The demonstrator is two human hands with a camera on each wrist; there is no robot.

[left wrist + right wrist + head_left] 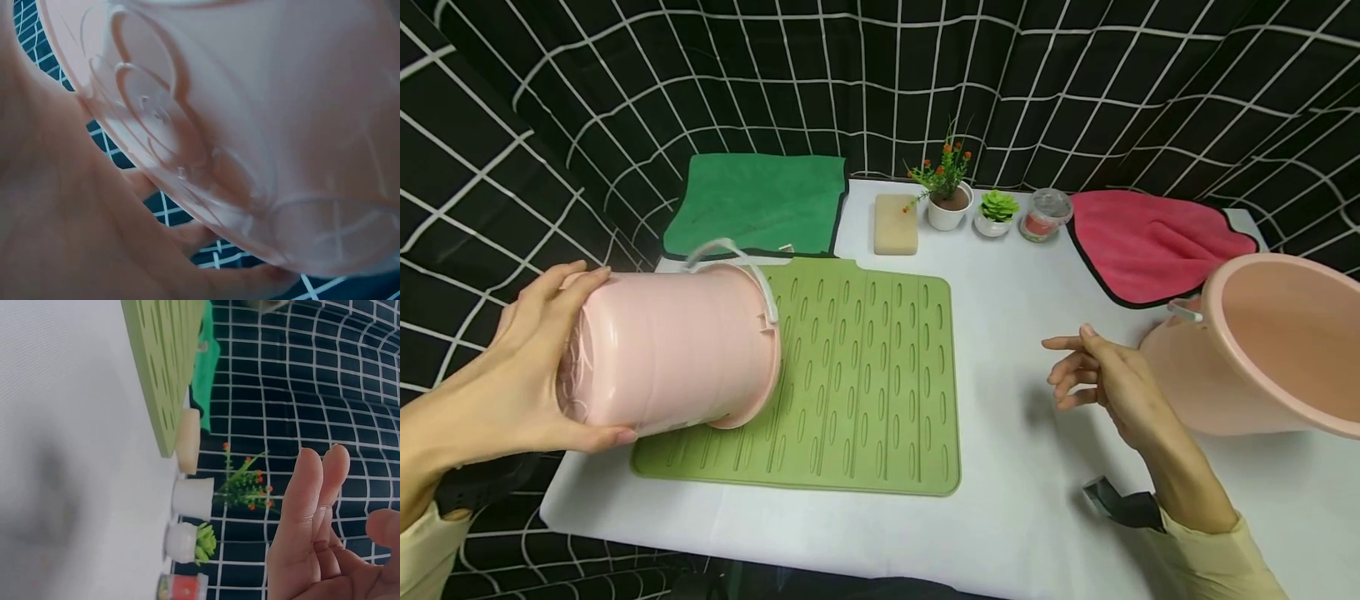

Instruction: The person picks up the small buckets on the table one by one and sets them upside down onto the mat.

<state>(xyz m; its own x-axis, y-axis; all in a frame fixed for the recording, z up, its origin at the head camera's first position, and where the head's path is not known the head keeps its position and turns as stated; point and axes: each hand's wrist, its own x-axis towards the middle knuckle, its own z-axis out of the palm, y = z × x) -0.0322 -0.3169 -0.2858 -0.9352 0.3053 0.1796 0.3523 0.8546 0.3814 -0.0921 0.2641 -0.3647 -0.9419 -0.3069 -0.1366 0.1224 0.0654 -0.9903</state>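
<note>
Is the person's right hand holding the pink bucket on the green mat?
No, the right hand hovers open and empty over the white table; the left hand grips the pink bucket.

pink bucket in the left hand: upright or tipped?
Tipped. The pink bucket lies on its side over the green mat, its mouth facing right, with the left hand gripping its base.

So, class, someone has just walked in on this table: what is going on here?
A person's left hand grips a pink bucket by its base, tipped on its side over the left end of a green ridged mat. The right hand hovers open above the white table, holding nothing, beside a second pink bucket at the right edge. A green cloth, a sponge, two small potted plants, a jar and a pink cloth lie along the back.
</note>
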